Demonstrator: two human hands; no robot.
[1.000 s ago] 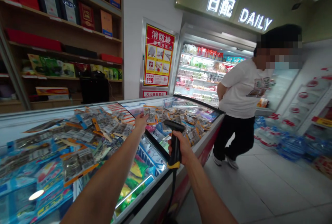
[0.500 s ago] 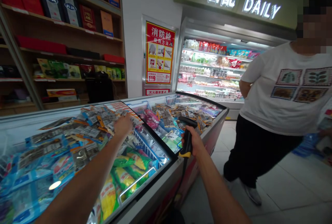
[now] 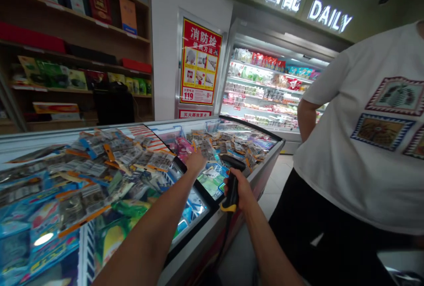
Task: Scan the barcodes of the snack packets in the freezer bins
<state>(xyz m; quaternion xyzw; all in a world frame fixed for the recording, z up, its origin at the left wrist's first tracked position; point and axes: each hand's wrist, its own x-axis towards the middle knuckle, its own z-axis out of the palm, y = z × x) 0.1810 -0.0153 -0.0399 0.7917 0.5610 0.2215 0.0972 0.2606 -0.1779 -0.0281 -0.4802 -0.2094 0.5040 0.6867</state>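
Observation:
My right hand [image 3: 244, 189] is wrapped round the handle of a black and yellow barcode scanner [image 3: 232, 191], held upright over the freezer's front edge with its cord hanging down. My left hand [image 3: 196, 161] reaches across the black lid frame towards the freezer's right section. Beside it are a pink package [image 3: 183, 148] and brown packets [image 3: 228, 142]; its fingertips are blurred, and I cannot tell whether they hold a packet. More flat packets with orange and blue edges [image 3: 127, 156] lie piled across the left section of the chest freezer [image 3: 195, 241].
A person in a white shirt [image 3: 331, 167] stands close on the right. Behind the freezer are a red fire-hydrant poster [image 3: 200, 63], a lit refrigerated shelf [image 3: 265, 87] and wooden shelves with boxes [image 3: 99, 25]. Green and yellow bags [image 3: 115, 233] lie in the freezer's left section.
My left hand has moved right, from the packets in the left section to beyond the lid frame. The scanner stays in my right hand. The person on the right is nearer.

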